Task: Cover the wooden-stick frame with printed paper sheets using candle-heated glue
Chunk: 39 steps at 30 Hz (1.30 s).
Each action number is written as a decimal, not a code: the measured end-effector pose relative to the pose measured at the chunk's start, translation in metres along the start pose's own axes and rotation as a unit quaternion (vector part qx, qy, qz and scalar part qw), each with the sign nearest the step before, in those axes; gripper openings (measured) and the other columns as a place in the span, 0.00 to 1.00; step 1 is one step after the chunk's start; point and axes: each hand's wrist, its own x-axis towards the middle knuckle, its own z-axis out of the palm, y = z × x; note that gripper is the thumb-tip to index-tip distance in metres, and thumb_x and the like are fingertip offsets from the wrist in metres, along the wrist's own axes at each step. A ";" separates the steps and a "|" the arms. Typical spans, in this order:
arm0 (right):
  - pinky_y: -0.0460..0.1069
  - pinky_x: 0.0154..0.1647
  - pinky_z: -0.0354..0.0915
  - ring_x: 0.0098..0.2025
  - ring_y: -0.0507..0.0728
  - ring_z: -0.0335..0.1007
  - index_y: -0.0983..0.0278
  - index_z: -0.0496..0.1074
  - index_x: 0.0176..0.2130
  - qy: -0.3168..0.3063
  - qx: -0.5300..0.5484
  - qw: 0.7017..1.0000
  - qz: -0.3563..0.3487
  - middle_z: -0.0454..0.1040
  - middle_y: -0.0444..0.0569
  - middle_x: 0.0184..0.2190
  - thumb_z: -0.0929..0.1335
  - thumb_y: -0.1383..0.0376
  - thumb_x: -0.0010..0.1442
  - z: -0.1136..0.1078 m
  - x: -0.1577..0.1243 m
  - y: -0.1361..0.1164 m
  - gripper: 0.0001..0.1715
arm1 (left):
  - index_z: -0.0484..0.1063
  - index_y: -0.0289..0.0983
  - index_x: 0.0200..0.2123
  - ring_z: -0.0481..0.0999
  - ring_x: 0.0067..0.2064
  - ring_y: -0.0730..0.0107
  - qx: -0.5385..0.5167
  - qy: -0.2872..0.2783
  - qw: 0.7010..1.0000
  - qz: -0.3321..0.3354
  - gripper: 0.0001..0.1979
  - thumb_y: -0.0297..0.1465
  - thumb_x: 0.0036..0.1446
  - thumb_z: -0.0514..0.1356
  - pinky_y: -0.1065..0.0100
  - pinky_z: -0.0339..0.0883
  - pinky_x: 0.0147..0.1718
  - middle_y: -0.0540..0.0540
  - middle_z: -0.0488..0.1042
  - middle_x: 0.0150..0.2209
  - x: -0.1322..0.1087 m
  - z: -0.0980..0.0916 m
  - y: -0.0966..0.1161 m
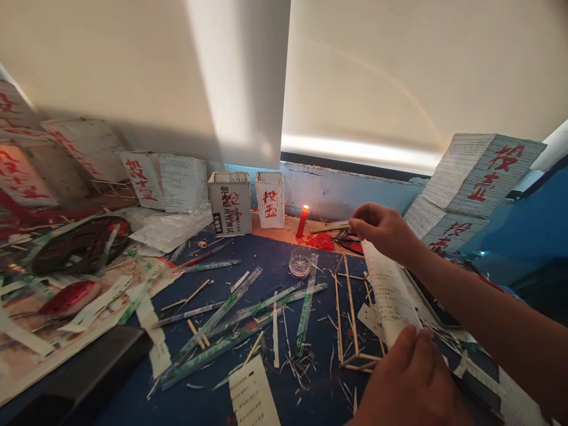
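A printed white sheet of paper [388, 284] stretches between my two hands, along the right side of a box-shaped frame of thin wooden sticks [350, 313]. My right hand [384, 231] pinches the sheet's far end, close to a lit red candle [303, 221]. At the near end, my left hand [410, 378] has its fingers closed together on the paper, next to the frame's base. The left fingertips are partly hidden. The frame lies on the dark blue tabletop [270, 260], its right side covered by the sheet.
Paper-covered boxes with red characters [269, 201] line the back, and others are stacked at the right [470, 183]. Plastic chopstick wrappers [222, 349], sticks and paper scraps litter the table. A small clear dish [300, 262] stands near the candle; a black object [84, 378] is at lower left.
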 end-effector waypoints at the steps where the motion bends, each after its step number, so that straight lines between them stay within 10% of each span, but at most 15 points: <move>1: 0.46 0.25 0.67 0.24 0.51 0.70 0.64 0.74 0.35 -0.019 0.005 1.000 0.002 0.76 0.45 0.24 0.71 0.60 0.59 -0.008 -0.017 -0.004 0.08 | 0.82 0.34 0.40 0.79 0.52 0.69 -0.003 -0.013 1.000 0.001 0.26 0.24 0.71 0.42 0.66 0.65 0.58 0.49 0.84 0.44 0.000 -0.002 0.000; 11: 0.45 0.24 0.63 0.26 0.51 0.66 0.59 0.74 0.35 -0.171 -0.049 0.983 0.041 0.74 0.42 0.25 0.68 0.57 0.65 -0.039 -0.124 -0.026 0.10 | 0.78 0.34 0.27 0.79 0.38 0.59 -0.066 0.021 0.997 0.023 0.12 0.26 0.58 0.56 0.56 0.64 0.55 0.45 0.80 0.28 0.001 0.000 -0.001; 22: 0.45 0.26 0.64 0.27 0.51 0.67 0.56 0.76 0.37 -0.225 -0.047 0.973 0.035 0.77 0.41 0.27 0.67 0.58 0.66 -0.026 -0.131 -0.021 0.09 | 0.77 0.34 0.34 0.77 0.40 0.61 -0.097 0.021 0.995 0.008 0.12 0.24 0.62 0.53 0.59 0.68 0.50 0.47 0.78 0.29 0.009 -0.009 -0.004; 39: 0.46 0.27 0.66 0.28 0.52 0.70 0.58 0.76 0.39 -0.128 -0.095 0.987 0.013 0.80 0.43 0.30 0.68 0.56 0.65 -0.025 -0.117 -0.006 0.11 | 0.78 0.31 0.34 0.79 0.41 0.59 -0.098 0.043 0.994 -0.015 0.09 0.27 0.57 0.57 0.57 0.64 0.59 0.44 0.79 0.31 -0.001 0.006 0.001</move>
